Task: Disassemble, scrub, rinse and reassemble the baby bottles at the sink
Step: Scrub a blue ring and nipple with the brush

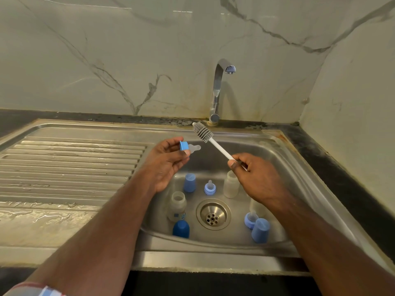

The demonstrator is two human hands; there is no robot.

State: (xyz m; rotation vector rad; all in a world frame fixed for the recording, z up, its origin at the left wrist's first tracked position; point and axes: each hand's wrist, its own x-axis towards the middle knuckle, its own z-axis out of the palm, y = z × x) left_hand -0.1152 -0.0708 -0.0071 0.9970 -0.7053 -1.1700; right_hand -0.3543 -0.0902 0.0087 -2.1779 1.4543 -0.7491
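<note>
My left hand [166, 161] pinches a blue screw ring with a clear teat [189, 146], held sideways above the sink basin [284, 167]. My right hand [254, 176] grips the white handle of a bottle brush [210, 138]; its grey bristle head points up and left, just above the teat. Down in the basin stand two open clear bottles [177, 205] [230, 184], two more ring-and-teat sets [210, 188] [250, 220], two light blue caps [189, 182] [260, 230] and a dark blue cap [181, 229]. A third bottle shows partly behind my right forearm.
A chrome tap [218, 90] rises behind the basin with no water running. The ribbed steel drainboard [68, 163] to the left is wet. The drain strainer [213, 214] sits mid-basin. A marble wall closes in at the back and right, with a dark counter edge [333, 167].
</note>
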